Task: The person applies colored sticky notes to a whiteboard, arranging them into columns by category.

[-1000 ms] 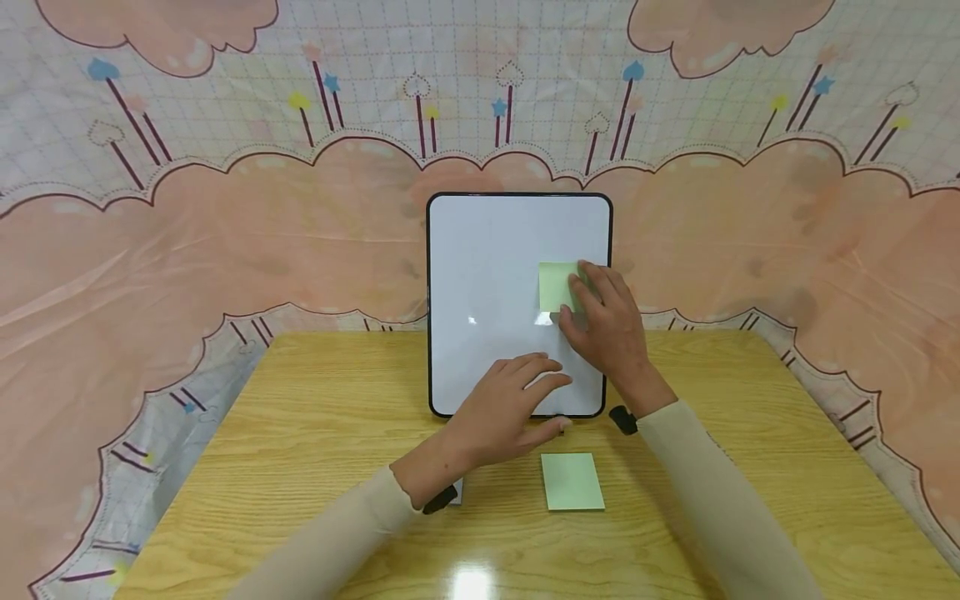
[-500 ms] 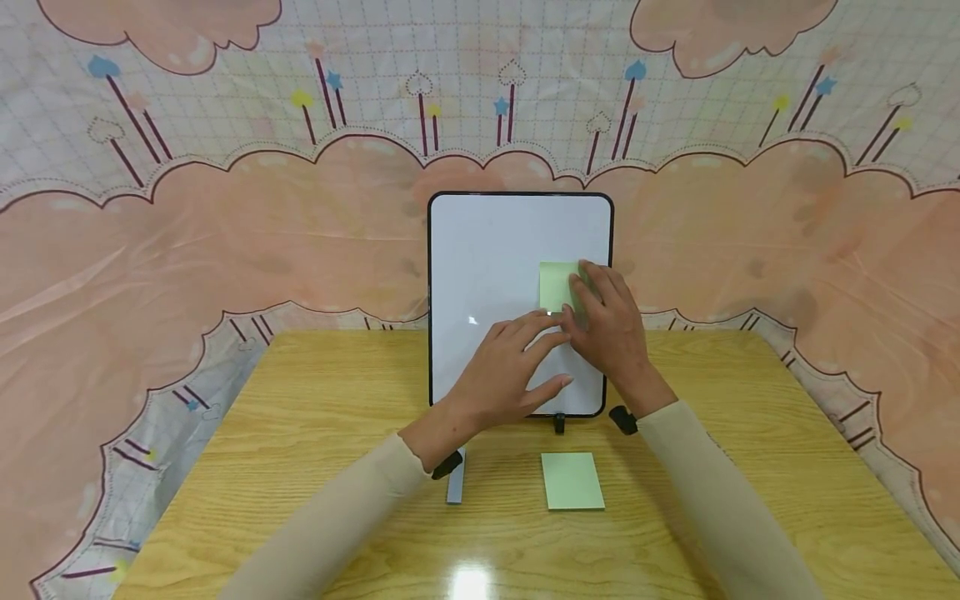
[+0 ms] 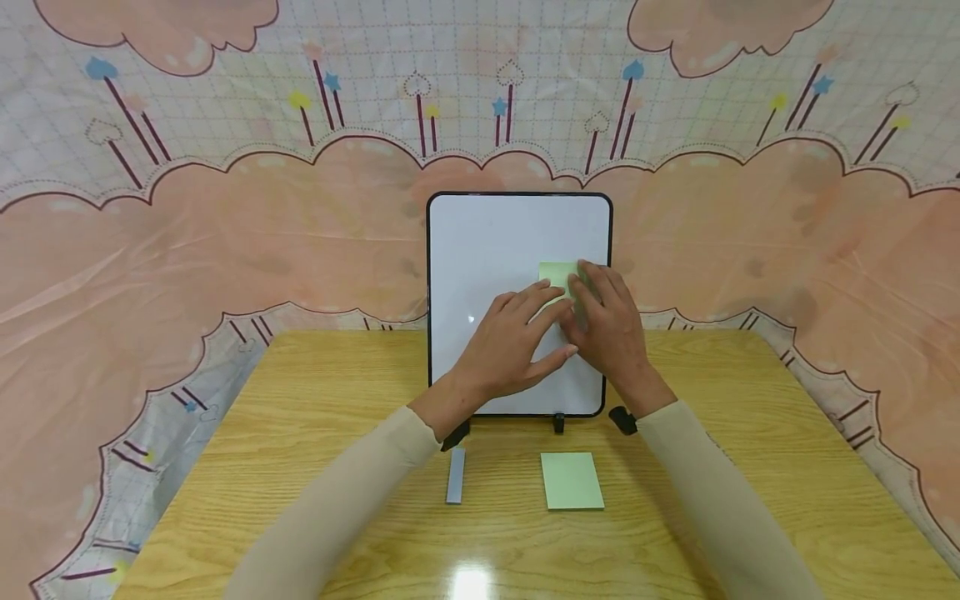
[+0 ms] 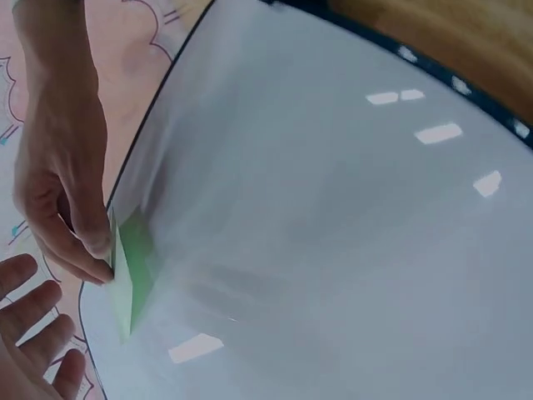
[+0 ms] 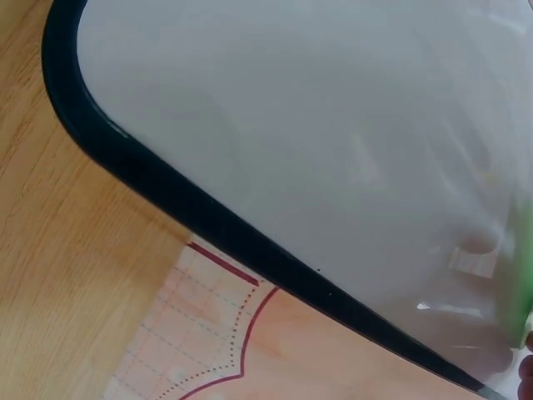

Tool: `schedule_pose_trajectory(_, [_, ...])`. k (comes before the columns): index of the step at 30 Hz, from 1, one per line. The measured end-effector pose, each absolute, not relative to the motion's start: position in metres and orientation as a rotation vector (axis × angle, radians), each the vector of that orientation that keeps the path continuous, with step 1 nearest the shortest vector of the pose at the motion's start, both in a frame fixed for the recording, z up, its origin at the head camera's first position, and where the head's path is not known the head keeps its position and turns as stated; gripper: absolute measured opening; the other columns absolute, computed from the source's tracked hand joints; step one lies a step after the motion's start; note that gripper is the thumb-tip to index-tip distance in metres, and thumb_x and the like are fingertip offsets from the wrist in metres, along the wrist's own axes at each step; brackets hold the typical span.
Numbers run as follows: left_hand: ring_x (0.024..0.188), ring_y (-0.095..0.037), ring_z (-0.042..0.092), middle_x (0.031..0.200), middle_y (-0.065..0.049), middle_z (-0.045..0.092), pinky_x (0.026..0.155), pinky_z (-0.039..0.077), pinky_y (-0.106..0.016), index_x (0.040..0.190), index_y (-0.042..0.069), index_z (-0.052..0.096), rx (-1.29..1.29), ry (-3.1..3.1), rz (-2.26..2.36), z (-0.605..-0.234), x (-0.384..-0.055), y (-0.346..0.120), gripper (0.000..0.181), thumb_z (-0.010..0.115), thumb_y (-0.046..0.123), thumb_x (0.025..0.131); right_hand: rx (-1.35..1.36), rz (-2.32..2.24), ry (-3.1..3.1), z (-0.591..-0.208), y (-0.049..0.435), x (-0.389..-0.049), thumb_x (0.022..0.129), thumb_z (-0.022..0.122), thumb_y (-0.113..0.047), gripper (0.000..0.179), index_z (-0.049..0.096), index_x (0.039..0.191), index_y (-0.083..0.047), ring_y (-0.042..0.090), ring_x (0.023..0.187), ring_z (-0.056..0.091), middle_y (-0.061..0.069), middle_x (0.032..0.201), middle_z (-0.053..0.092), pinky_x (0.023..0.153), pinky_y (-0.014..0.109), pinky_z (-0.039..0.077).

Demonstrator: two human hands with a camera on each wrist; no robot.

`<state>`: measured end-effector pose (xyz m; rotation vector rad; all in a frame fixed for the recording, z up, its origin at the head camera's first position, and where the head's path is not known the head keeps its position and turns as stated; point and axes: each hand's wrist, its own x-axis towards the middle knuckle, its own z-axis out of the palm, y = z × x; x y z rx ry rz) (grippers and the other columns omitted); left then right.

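A black-rimmed whiteboard (image 3: 483, 242) stands upright at the back of the table. Thumb and fingers of my right hand (image 3: 611, 321) pinch a pale green sticky note (image 3: 557, 271) by its right side, before the board's right half. In the left wrist view the sticky note (image 4: 125, 283) is held edge-on, with its green reflection in the glossy surface. My left hand (image 3: 510, 346), fingers spread and holding nothing, overlaps the note's lower left part in the head view. In the right wrist view only fingertips (image 5: 526, 371) and a green blur show at the right edge.
On the wooden table (image 3: 337, 400), a pale green sticky-note pad (image 3: 572, 481) lies in front of the board. Left of it is a narrow grey strip (image 3: 455, 477). A small black foot (image 3: 558, 423) shows under the board. A patterned cloth (image 3: 300, 225) hangs behind.
My left hand has risen from in front of the board's lower edge to the sticky note beside my right hand, uncovering the grey strip. The right hand has stayed in place.
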<state>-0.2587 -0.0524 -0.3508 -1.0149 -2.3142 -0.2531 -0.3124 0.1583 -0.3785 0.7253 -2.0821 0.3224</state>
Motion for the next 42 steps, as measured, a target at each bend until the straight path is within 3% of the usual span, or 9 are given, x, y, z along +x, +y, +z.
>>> schedule_pose_trajectory(9, [0.159,-0.022,0.030,0.165,-0.002,0.046,0.123,0.033,-0.045,0.163,0.016,0.044,-1.007,-2.310,-0.184,-0.347,-0.275,-0.046,0.070,0.053,0.056,0.107,0.755,0.338,-2.045,-0.381,0.159,-0.314,0.098,0.071,-0.021,0.042,0.067,0.132,0.003,0.042,0.135,0.052,0.024,0.145,0.058,0.117,0.050,0.043])
schedule_pose_trajectory(27, [0.162,-0.021,0.022,0.171,-0.003,0.036,0.128,0.022,-0.043,0.167,0.013,0.035,-0.945,-2.404,-0.012,-0.343,-0.299,-0.035,0.071,0.042,0.056,0.111,0.777,0.331,-2.012,-0.381,0.159,-0.315,0.094,0.073,-0.014,0.041,0.067,0.128,0.010,0.045,0.135,0.052,0.028,0.147,0.057,0.118,0.052,0.041])
schedule_pose_trajectory(42, [0.163,-0.020,0.018,0.172,-0.001,0.033,0.129,0.020,-0.043,0.168,0.014,0.032,-0.909,-2.452,0.020,-0.344,-0.305,-0.031,0.071,0.038,0.057,0.111,0.781,0.334,-2.062,-0.381,0.161,-0.312,0.100,0.066,-0.014,0.043,0.064,0.135,0.010,0.044,0.137,0.049,0.027,0.149,0.055,0.120,0.051,0.037])
